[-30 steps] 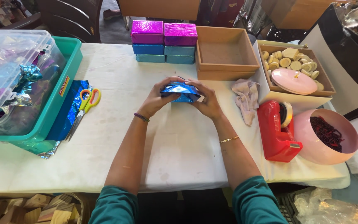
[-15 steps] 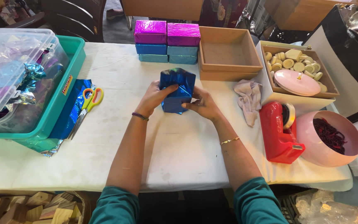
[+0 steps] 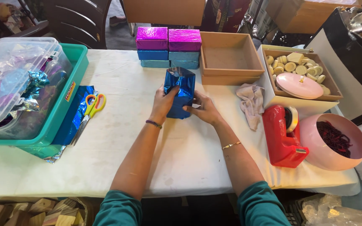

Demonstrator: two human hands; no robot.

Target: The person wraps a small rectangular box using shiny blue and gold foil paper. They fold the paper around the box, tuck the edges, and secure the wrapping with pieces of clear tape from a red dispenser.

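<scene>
A small box wrapped in shiny blue foil (image 3: 181, 90) stands on end on the white tablecloth (image 3: 189, 159), its loose foil end pointing up. My left hand (image 3: 163, 104) grips its left side. My right hand (image 3: 204, 109) presses against its lower right side. Behind it sits a stack of wrapped boxes (image 3: 168, 47), magenta on top and blue and teal below.
A teal bin (image 3: 63, 113) with a clear tub of foil scraps is at left, with blue foil sheets and scissors (image 3: 89, 113) beside it. Right: empty wooden box (image 3: 230, 58), cloth (image 3: 252, 100), red tape dispenser (image 3: 282, 136), pink bowl (image 3: 336, 142), box of round pieces (image 3: 300, 71).
The blue-foil box was lying flat under both hands. It has been lifted and turned on end, and now stands upright between my hands.
</scene>
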